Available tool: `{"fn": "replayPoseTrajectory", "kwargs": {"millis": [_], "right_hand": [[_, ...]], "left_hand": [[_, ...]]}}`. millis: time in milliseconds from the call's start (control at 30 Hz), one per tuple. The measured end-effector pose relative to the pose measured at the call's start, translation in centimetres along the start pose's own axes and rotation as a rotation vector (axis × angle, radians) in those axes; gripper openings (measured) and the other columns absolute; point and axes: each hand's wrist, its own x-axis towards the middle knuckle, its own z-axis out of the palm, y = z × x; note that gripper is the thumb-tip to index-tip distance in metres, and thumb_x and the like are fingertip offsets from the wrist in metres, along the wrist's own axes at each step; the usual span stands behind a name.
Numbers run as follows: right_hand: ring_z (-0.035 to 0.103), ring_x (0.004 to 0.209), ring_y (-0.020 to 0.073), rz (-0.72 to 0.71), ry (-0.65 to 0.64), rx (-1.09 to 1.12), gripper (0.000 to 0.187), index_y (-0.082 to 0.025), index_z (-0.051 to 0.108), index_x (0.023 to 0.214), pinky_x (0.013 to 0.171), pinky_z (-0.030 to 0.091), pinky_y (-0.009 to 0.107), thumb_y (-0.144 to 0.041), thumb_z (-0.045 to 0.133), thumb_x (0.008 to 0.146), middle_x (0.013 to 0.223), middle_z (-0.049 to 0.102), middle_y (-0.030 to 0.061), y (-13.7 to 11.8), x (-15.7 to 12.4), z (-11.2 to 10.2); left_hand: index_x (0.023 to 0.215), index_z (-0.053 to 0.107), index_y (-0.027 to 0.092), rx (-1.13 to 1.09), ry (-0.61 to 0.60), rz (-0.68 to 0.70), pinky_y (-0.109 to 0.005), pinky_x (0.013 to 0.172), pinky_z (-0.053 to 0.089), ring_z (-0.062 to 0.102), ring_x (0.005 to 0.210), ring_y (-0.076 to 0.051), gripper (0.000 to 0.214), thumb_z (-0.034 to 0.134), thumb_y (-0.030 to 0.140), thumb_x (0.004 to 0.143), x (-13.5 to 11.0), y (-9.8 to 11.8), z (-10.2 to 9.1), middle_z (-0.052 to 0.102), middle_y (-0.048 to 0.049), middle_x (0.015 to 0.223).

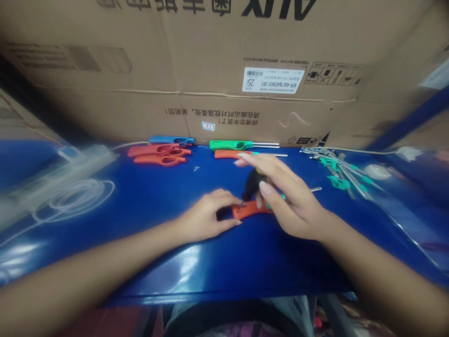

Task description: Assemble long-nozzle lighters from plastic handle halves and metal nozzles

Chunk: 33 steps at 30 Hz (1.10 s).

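My left hand [206, 217] rests on the blue table [140, 220], fingers curled and pinching the left end of an orange lighter body [249, 209]. My right hand [286, 196] lies over the lighter's right part, fingers bent around a black piece [253, 180] above it. A thin metal tube [315, 189] sticks out to the right from under that hand.
Orange lighter shells [159, 154] and a blue one [171, 139] lie at the back left. A green lighter [231, 144] and an orange one [228, 154] lie at the back centre. Green-tipped metal parts [335, 171] are piled at right. White tubing [80, 196] coils at left. A cardboard box [224, 70] stands behind.
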Motion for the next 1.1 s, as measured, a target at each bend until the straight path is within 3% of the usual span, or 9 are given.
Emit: {"fn": "replayPoseTrajectory", "kwargs": {"millis": [100,233,333,433,633,700,833,933,1100], "right_hand": [[0.066,0.093,0.0178,0.012,-0.017,0.094,0.038,-0.025,0.056,0.138,0.079,0.059,0.033,-0.021,0.049,0.1,0.11,0.068,0.0077,-0.1,0.2,-0.2],[0.064,0.074,0.0138,-0.044,0.089,-0.059,0.024,-0.024,0.069,0.113,0.067,0.056,0.025,-0.027,0.072,0.089,0.085,0.068,0.0021,-0.3,0.1,-0.2],[0.067,0.094,0.0178,-0.028,0.018,-0.107,0.035,-0.022,0.06,0.132,0.076,0.057,0.029,-0.023,0.058,0.097,0.107,0.07,0.0076,-0.4,-0.1,-0.2],[0.066,0.107,0.0197,0.02,-0.066,0.048,0.046,-0.022,0.046,0.146,0.087,0.057,0.035,-0.017,0.043,0.101,0.123,0.067,0.0102,-0.5,0.0,-0.2],[0.064,0.074,0.0148,-0.009,0.135,-0.01,0.022,-0.021,0.067,0.111,0.069,0.055,0.027,-0.022,0.07,0.089,0.091,0.072,0.0033,0.0,0.1,0.6],[0.067,0.082,0.0163,0.002,0.148,-0.009,0.023,-0.021,0.067,0.114,0.074,0.056,0.028,-0.022,0.066,0.092,0.1,0.072,0.006,0.0,0.1,0.6],[0.068,0.08,0.0137,0.114,-0.02,0.242,0.032,-0.022,0.061,0.13,0.071,0.058,0.028,-0.02,0.049,0.1,0.124,0.067,0.0088,-0.3,0.2,0.1],[0.066,0.076,0.0145,0.058,0.016,0.315,0.024,-0.02,0.066,0.118,0.064,0.055,0.026,-0.02,0.061,0.095,0.099,0.072,0.0057,-0.5,0.3,0.3],[0.06,0.071,0.0148,-0.103,0.169,0.072,0.025,-0.019,0.069,0.109,0.06,0.053,0.026,-0.021,0.076,0.085,0.081,0.067,0.0034,-0.2,0.1,1.0]], "left_hand": [[0.112,0.069,0.02,-0.006,0.0,-0.001,-0.038,0.092,0.052,0.065,0.1,-0.023,0.03,0.076,0.027,0.084,0.0,-0.1,0.1,0.071,-0.0068,0.105],[0.106,0.07,0.02,-0.008,-0.01,-0.005,-0.037,0.09,0.052,0.064,0.098,-0.021,0.022,0.074,0.024,0.085,0.0,0.0,0.0,0.071,-0.0054,0.104],[0.112,0.069,0.02,-0.016,-0.015,-0.013,-0.038,0.092,0.052,0.064,0.101,-0.022,0.028,0.074,0.025,0.085,0.0,0.0,0.0,0.07,-0.0062,0.106],[0.117,0.068,0.019,-0.019,-0.019,-0.004,-0.04,0.095,0.051,0.063,0.106,-0.024,0.034,0.074,0.028,0.086,0.0,-0.1,0.0,0.07,-0.0082,0.111],[0.112,0.07,0.019,0.004,-0.009,-0.005,-0.037,0.089,0.052,0.065,0.095,-0.021,0.029,0.076,0.026,0.084,0.0,-0.1,0.1,0.071,-0.0058,0.101],[0.112,0.069,0.019,-0.003,-0.002,-0.005,-0.036,0.09,0.053,0.065,0.097,-0.021,0.03,0.076,0.027,0.084,0.0,-0.1,0.1,0.071,-0.006,0.102],[0.114,0.069,0.019,-0.016,-0.011,-0.013,-0.04,0.095,0.051,0.065,0.104,-0.024,0.031,0.075,0.027,0.085,0.0,-0.1,0.0,0.072,-0.0075,0.109],[0.112,0.069,0.02,-0.018,-0.013,0.003,-0.04,0.095,0.051,0.065,0.104,-0.024,0.027,0.073,0.026,0.086,0.0,-0.1,0.0,0.072,-0.0073,0.109],[0.102,0.07,0.02,-0.033,-0.011,-0.004,-0.035,0.09,0.052,0.065,0.098,-0.021,0.017,0.073,0.023,0.085,0.0,0.0,0.1,0.071,-0.0048,0.103]]}}
